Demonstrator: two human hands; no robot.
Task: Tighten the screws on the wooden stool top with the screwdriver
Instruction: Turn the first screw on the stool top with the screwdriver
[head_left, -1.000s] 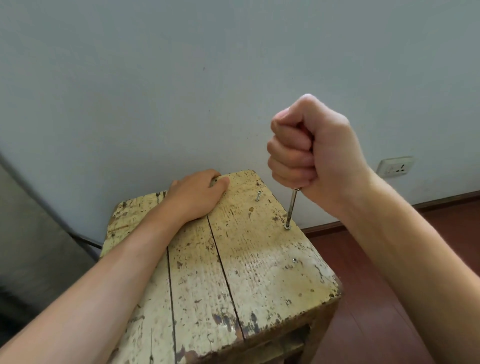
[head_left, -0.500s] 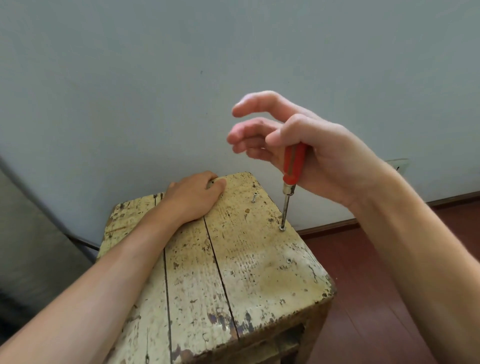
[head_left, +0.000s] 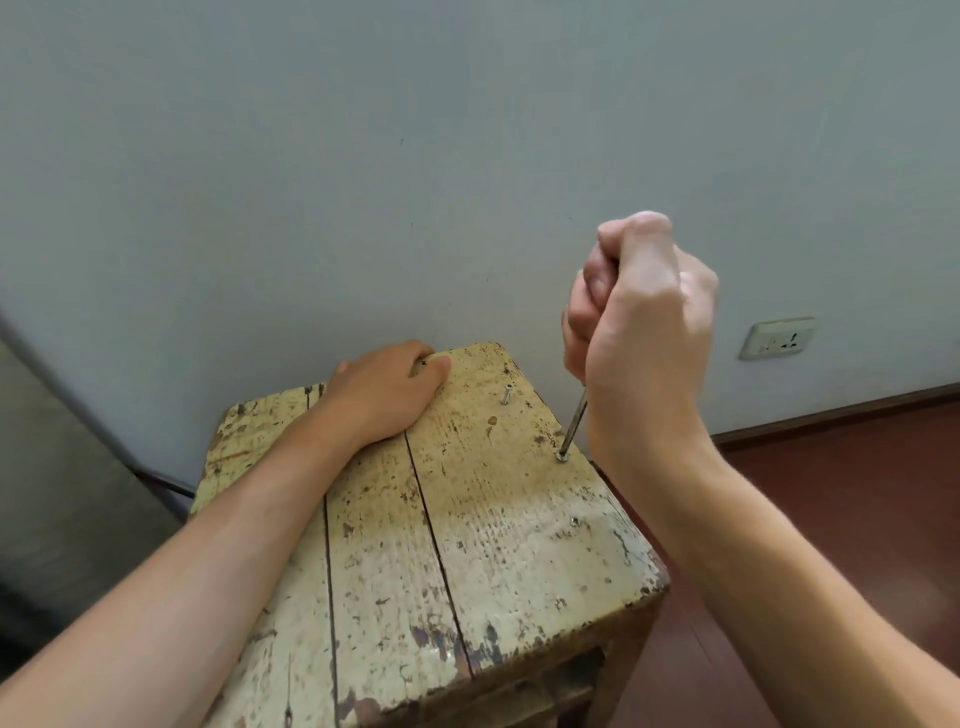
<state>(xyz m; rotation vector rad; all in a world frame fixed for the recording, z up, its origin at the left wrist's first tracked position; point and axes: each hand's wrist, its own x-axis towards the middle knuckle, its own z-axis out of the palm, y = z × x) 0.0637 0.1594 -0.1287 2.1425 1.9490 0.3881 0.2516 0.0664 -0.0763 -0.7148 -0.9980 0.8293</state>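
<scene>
The worn, pale-yellow wooden stool top fills the lower middle of the head view. My right hand is a closed fist around the screwdriver's handle, which it hides. The metal shaft runs down from the fist, tilted a little, with its tip in a screw near the stool's right edge. A second screw sticks up farther back, and a third sits low in the wood nearer to me. My left hand lies palm down on the far edge of the stool, fingers curled over it.
A grey wall stands right behind the stool, with a white socket at the right. Dark red floor lies to the right. A grey panel leans at the left, with a dark cable beside it.
My right hand had loosened, fingers spread and the red handle showing; now it is a fist around the handle again, turned further. The tip stays on the same screw. My left hand has not moved.
</scene>
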